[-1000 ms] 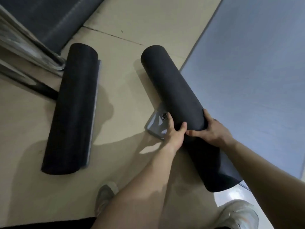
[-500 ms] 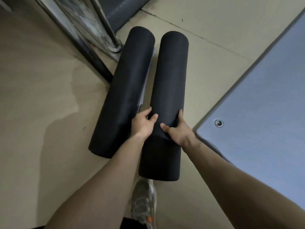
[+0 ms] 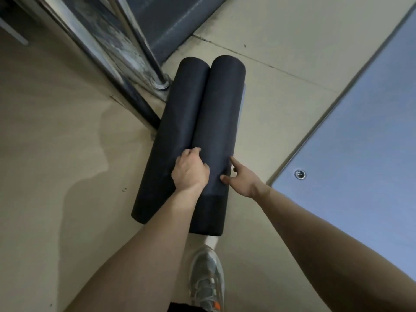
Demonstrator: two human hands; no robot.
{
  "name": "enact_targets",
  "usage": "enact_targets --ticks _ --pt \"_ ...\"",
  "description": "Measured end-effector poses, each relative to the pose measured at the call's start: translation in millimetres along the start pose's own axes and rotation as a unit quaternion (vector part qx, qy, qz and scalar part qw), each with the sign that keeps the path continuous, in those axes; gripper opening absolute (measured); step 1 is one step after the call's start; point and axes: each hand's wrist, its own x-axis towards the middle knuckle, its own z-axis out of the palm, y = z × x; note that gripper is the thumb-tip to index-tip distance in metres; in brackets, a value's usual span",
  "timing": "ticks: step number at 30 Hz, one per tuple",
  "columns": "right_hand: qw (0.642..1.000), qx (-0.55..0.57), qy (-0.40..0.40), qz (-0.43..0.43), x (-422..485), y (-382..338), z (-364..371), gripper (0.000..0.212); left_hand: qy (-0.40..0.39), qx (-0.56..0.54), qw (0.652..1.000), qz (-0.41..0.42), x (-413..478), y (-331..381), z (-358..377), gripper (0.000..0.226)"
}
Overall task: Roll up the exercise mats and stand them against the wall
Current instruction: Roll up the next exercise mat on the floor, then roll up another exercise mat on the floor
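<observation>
1. Your shoe (image 3: pixel 207 280), at 6 o'clock on the floor.
2. Your left hand (image 3: pixel 190 171): fingers curled over the right rolled mat (image 3: pixel 216 113).
3. Your right hand (image 3: pixel 244 179): released, thumb and forefinger touching that roll's 3 o'clock flank.
4. Left rolled mat (image 3: pixel 177 122): lying on the floor at 12 o'clock, touching its neighbour.
5. Flat blue mat (image 3: pixel 360 131), 2 o'clock.
6. Metal frame (image 3: pixel 126 55), 11 o'clock.

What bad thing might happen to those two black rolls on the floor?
The right roll shows a loose edge along its side; with the right hand only touching it with straight fingers, it may unroll. It and the left roll lie flat beside the metal post; lifted upright, either might bump it or topple.
</observation>
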Motion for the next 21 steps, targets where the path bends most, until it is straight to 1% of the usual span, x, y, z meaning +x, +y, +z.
enact_targets --ticks 2,4,6,8,11,13,16,18,20,21 --pt "0.997 -0.077 0.03 -0.001 -24.2 17.7 -25.2 0.072 -0.01 0.006 0.998 0.056 -22.8 21.0 -0.8 0.048" --pt "0.991 -0.12 0.06 0.017 -52.0 41.4 -54.7 0.065 -0.059 0.014 0.994 0.096 -47.3 46.4 5.9 0.045" --pt "0.987 -0.13 0.091 0.039 -88.9 73.6 -89.4 0.061 -0.121 0.039 0.982 0.138 -74.6 79.4 17.6 0.046" --pt "0.981 -0.144 0.117 0.063 -126.9 113.5 -120.6 0.058 -0.166 0.058 0.968 0.177 -105.2 115.7 32.4 0.049" --pt "0.968 -0.159 0.134 0.14 -186.4 186.3 -157.5 0.059 -0.224 0.069 0.942 0.241 -155.8 178.2 59.0 0.055" --pt "0.959 -0.162 0.141 0.187 -216.9 238.6 -169.0 0.058 -0.25 0.091 0.921 0.284 -185.3 214.4 83.5 0.06" --pt "0.946 -0.181 0.155 0.221 -246.3 304.8 -171.8 0.059 -0.266 0.125 0.887 0.357 -212.6 245.9 132.1 0.068" --pt "0.937 -0.201 0.163 0.234 -251.8 335.8 -166.8 0.063 -0.245 0.174 0.861 0.409 -219.9 254.4 162.3 0.073" --pt "0.935 -0.228 0.157 0.222 -248.3 353.5 -157.5 0.068 -0.232 0.232 0.83 0.45 -216.7 255.5 185.8 0.079" --pt "0.934 -0.246 0.154 0.208 -243.4 359.9 -151.3 0.073 -0.231 0.258 0.821 0.454 -211.5 253.8 195.0 0.083"
